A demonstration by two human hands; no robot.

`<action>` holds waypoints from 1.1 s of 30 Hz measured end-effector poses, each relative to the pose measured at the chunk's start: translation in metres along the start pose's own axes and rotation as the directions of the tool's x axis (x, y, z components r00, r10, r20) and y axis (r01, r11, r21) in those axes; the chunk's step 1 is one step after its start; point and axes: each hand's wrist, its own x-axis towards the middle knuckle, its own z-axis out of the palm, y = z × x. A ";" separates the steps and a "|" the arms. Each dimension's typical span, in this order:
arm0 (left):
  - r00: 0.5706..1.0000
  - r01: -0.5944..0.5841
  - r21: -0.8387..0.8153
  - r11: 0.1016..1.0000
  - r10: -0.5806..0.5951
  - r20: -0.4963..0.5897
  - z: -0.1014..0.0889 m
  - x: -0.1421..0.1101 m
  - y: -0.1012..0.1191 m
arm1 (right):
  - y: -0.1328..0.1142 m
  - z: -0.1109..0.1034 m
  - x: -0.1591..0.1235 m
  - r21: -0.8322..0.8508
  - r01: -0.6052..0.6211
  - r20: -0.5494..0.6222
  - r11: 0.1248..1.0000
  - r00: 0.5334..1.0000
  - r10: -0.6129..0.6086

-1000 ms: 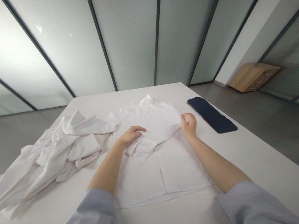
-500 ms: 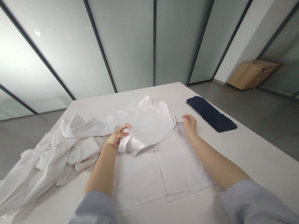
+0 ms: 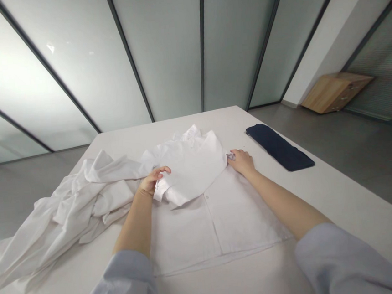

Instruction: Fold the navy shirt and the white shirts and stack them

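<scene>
A white button-up shirt (image 3: 186, 239) lies front up on the table, its lower part flat and its hem towards me. Its upper part is a loosely folded layer with a crumpled collar (image 3: 192, 133) at the far end. My left hand (image 3: 152, 180) rests at the left edge of this layer, thumb and forefinger apart, touching the cloth. At the right edge, my right hand (image 3: 241, 161) pinches a small gathered bit of the shirt; its fingertips are partly hidden.
A heap of rumpled white cloth (image 3: 80, 198) lies on the left and touches the shirt. A folded dark navy cloth (image 3: 280, 146) sits near the right edge of the white table (image 3: 353, 215). Frosted glass panels (image 3: 167, 49) stand behind, and a wooden cabinet (image 3: 331, 91) is at far right.
My right hand has moved left, in against the shirt's edge, with the gathered cloth. The folded layer's front edge has shifted slightly. My left hand has barely moved.
</scene>
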 end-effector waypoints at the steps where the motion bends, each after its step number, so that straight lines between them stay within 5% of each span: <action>1: 1.000 0.005 0.000 1.000 -0.005 -0.017 0.000 0.000 -0.001 | -0.001 -0.003 0.004 -0.026 0.013 0.004 1.000 1.000 -0.013; 10: 0.994 0.025 0.027 0.999 -0.022 -0.103 -0.008 0.002 -0.009 | 0.021 -0.012 0.027 -0.077 -0.037 -0.064 0.996 0.997 0.032; 18: 0.991 0.087 0.159 0.983 -0.101 0.087 0.000 0.000 -0.004 | 0.040 0.004 0.028 0.101 -0.028 -0.071 0.995 0.997 0.035; 22: 0.978 0.170 0.312 0.935 -0.199 0.064 0.010 0.001 0.001 | 0.040 0.004 0.026 0.175 -0.049 -0.092 0.983 0.994 0.066; 29: 0.993 0.068 0.318 0.946 -0.096 0.073 0.033 -0.006 0.023 | 0.039 0.002 0.025 0.177 -0.031 -0.096 0.984 0.994 0.048; 33: 0.996 0.093 0.311 0.946 -0.089 -0.026 0.032 -0.030 0.028 | 0.039 0.002 0.025 0.170 -0.026 -0.100 0.985 0.994 0.044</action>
